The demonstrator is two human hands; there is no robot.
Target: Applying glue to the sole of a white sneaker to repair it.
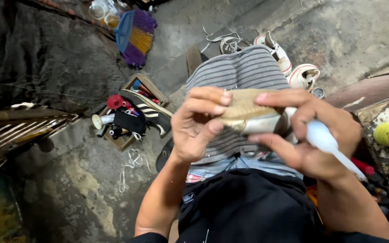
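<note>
While the left hand (199,123) gripped the shoe (248,114) at its tan sole w/ fingers (210,105) curled shut, the right hand (311,130) clamped the other end and also held a white tool handle (327,144). Shoe was raised above the lap, approx. centre of view; wooden box (133,112) of tools lay on the floor (82,180) to the left.
</note>
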